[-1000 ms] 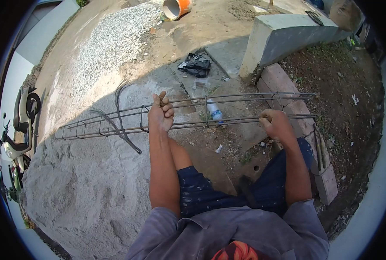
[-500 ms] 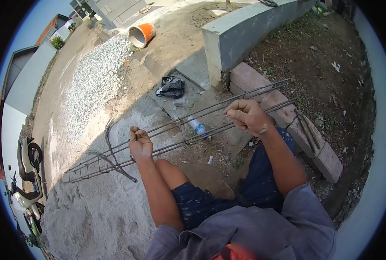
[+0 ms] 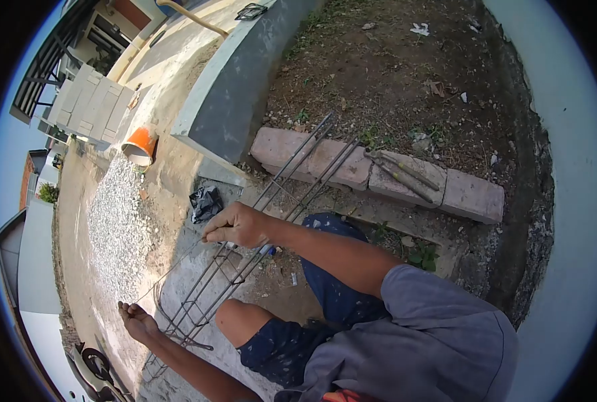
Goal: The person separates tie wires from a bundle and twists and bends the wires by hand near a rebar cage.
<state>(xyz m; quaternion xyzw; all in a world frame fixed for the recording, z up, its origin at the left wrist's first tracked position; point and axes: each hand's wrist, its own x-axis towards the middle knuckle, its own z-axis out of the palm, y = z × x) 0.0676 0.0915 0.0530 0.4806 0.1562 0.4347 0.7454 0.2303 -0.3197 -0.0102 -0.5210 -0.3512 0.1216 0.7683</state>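
A steel rebar cage (image 3: 213, 295) with square stirrups lies slantwise across the head view, one end by the blocks. My left hand (image 3: 140, 323) is beyond its left side, fingers pinched. Above the cage, my right hand (image 3: 239, 226) is closed, thumb against fingers. A thin tie wire (image 3: 168, 273) runs between the two hands, faint against the bright ground. A bundle of bent wire (image 3: 159, 301) lies at the cage near my left hand. Long-handled pincers (image 3: 406, 177) rest on the blocks, out of both hands' touch.
Pinkish blocks (image 3: 469, 196) form a low row at the far side. A low grey wall (image 3: 225, 100) curves behind. White gravel (image 3: 119, 228), an orange bucket (image 3: 141, 145) on its side and a black plastic bag (image 3: 206, 203) are at the left. A motorbike (image 3: 94, 372) stands lower left.
The view has turned to the right. My hands have left their places over the cage; my left hand now reaches out past its left side, with wire stretched between both hands.
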